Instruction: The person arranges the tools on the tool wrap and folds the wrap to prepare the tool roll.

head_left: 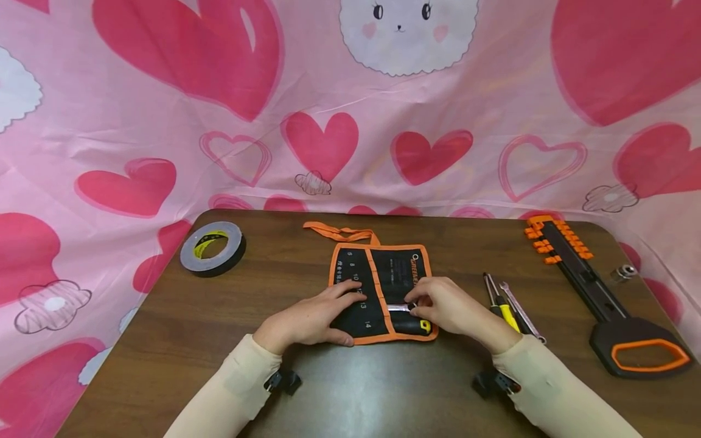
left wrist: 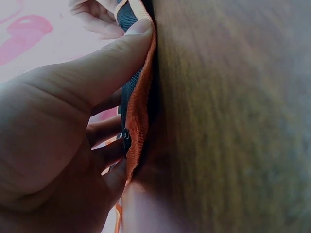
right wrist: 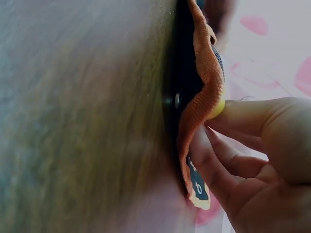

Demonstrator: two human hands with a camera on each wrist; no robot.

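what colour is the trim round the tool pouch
The trim on the tool pouch is orange, showing best in the head view.

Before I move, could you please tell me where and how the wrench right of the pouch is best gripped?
I would pinch the wrench mid-shaft with the right hand, coming from its right over bare table: it is slim, and the yellow-and-black tools crowd its left side.

On my feed I read a curtained-off work spot, home or studio unclear: heart-print cloth (head_left: pixel 372 97) hung close behind wood-grain table (head_left: pixel 164 353); tape (head_left: pixel 188 257), screwdrivers (head_left: pixel 508 314), wrench (head_left: pixel 521 311) out
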